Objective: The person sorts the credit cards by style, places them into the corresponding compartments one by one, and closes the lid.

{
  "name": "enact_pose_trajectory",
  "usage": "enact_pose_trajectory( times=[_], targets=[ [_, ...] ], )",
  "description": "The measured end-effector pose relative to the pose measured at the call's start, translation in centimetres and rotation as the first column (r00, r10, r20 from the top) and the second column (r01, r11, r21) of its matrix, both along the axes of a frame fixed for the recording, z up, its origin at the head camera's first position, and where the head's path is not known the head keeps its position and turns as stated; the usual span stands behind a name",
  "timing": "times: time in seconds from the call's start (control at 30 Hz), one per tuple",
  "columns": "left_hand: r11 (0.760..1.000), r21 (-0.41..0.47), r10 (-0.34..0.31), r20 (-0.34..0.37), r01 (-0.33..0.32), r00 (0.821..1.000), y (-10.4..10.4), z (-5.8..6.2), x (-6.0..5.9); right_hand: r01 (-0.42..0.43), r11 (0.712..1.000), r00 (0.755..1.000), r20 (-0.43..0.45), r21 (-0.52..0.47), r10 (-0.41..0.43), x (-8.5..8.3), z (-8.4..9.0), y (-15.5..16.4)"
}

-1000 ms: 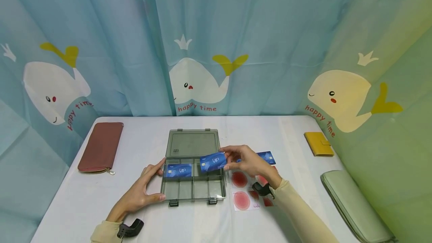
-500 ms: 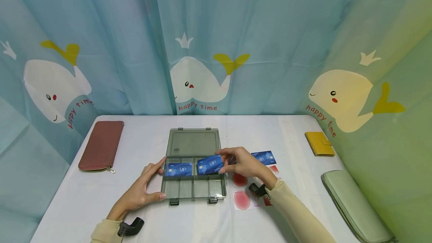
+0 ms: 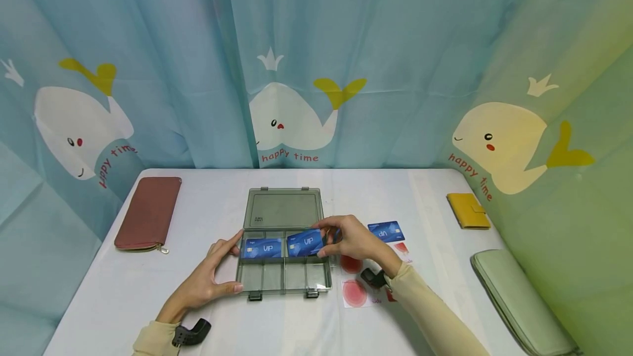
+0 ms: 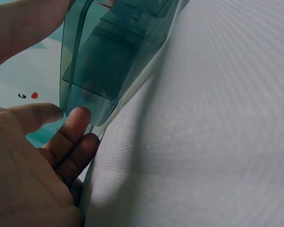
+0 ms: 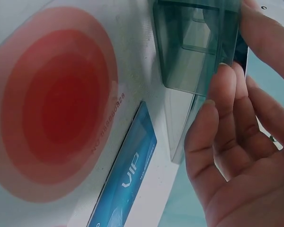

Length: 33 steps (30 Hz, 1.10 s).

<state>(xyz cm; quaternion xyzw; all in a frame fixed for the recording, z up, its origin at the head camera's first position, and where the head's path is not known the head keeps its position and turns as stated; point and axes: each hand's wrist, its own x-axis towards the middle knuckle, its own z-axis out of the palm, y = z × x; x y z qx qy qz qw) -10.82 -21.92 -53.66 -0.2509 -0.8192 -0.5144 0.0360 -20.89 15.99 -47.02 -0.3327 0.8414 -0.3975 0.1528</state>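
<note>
My right hand [image 3: 348, 238] pinches the right end of a blue VIP card [image 3: 303, 243], slightly tilted over the back right compartments of a clear grey plastic box [image 3: 284, 293]. A second blue VIP card [image 3: 263, 249] lies in the box's back left compartments. The box's lid [image 3: 283, 208] is folded back. With thumb and index finger spread, my left hand [image 3: 198, 284] touches the box's left side; in the left wrist view its fingertips [image 4: 79, 116] are right at the clear wall. In the right wrist view, my right fingers hide most of the held card.
Right of the box lie another blue card [image 3: 387, 231] and several cards with red circles [image 3: 354, 293], partly under my right forearm. A reddish-brown zip wallet [image 3: 149, 213] lies at left. At right are a yellow wallet [image 3: 467, 211] and a pale green case [image 3: 521, 301].
My right hand has moved a little left and lowered the blue card over the box's back right compartments, its tilt now less. My left hand has stayed at the box's left side.
</note>
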Motion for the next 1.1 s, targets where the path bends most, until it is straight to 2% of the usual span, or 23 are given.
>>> enact_pose_trajectory(
  times=[0.2,0.53,1.1],
  targets=[
    [1.000,-0.007,0.005,0.011,-0.005,1.000,0.00,0.01,0.00,-0.002,1.000,1.000,-0.009,-0.021,0.002,-0.13,-0.17,-0.13],
    [1.000,-0.006,0.003,0.012,-0.003,1.000,0.04,0.02,0.01,-0.013,1.000,0.995,-0.103,0.008,0.013,-0.08,-0.02,-0.35],
    [1.000,-0.003,0.001,0.011,-0.001,1.000,0.06,0.04,0.00,0.009,1.000,0.996,-0.085,0.022,-0.007,-0.22,-0.24,-0.30]
  ],
)
